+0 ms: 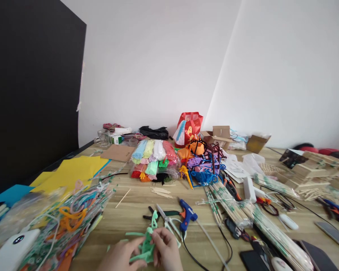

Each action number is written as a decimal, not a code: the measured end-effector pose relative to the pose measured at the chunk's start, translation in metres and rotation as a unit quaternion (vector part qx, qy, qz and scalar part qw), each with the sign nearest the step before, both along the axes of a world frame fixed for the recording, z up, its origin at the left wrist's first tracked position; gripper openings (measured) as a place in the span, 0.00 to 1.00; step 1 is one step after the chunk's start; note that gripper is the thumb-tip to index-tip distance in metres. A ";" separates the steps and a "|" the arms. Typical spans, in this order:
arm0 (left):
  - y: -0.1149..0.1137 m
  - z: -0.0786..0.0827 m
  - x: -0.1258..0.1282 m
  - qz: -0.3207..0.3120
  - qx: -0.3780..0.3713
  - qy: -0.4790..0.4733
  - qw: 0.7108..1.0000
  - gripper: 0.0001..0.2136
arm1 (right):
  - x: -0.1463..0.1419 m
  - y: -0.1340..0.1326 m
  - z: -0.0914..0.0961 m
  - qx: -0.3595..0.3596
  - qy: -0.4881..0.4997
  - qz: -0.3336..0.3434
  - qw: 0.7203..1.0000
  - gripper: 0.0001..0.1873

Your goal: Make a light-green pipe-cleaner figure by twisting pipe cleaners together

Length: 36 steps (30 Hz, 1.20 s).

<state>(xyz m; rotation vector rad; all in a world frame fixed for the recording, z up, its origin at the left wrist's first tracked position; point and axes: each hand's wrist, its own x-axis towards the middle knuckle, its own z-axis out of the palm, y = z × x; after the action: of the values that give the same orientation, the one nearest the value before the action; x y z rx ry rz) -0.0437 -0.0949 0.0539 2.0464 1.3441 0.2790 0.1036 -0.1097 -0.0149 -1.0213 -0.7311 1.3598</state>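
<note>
Both my hands meet at the bottom middle of the view, over the wooden table (135, 210). My left hand (121, 256) and my right hand (166, 248) pinch a light green pipe-cleaner figure (147, 244) between their fingers. Its loops and loose ends stick up and out to the left. Just beyond it lie white-handled scissors (168, 222) and a blue glue gun (186, 214) with its black cord running toward me.
Packs of coloured pipe cleaners (155, 158) and finished pieces, among them a blue basket (205, 177), sit mid-table. Bundles of wooden sticks (228, 205) lie to the right. Yellow paper (73, 169), a bag of pipe cleaners (67, 222) and a white power bank (14, 248) are left.
</note>
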 end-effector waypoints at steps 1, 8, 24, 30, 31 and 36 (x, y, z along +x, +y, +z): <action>-0.001 -0.001 0.000 -0.017 0.015 -0.010 1.000 0.16 | 0.000 0.000 0.000 0.002 -0.002 -0.003 1.000 0.25; -0.003 0.003 0.006 -0.043 0.090 -0.056 0.993 0.10 | 0.002 0.001 0.006 0.037 -0.012 -0.047 0.998 0.26; 0.004 0.013 0.010 0.112 0.026 -0.148 0.982 0.05 | -0.002 -0.010 -0.005 0.091 -0.215 -0.003 0.972 0.19; 0.005 0.028 0.002 0.181 -0.076 -0.255 0.947 0.08 | 0.001 -0.010 0.005 0.094 -0.219 -0.003 0.971 0.18; 0.006 0.028 0.001 0.189 -0.093 -0.279 0.937 0.09 | 0.002 -0.010 0.006 0.095 -0.223 -0.003 0.970 0.17; 0.010 0.024 0.002 0.226 -0.124 -0.362 0.896 0.13 | -0.003 -0.009 0.007 0.091 -0.213 -0.004 0.973 0.20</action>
<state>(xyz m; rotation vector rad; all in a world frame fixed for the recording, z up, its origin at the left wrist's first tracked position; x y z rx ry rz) -0.0422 -0.0851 0.0778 1.1940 1.2531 0.9206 0.1008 -0.1185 -0.0082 -1.1796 -1.1458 1.0509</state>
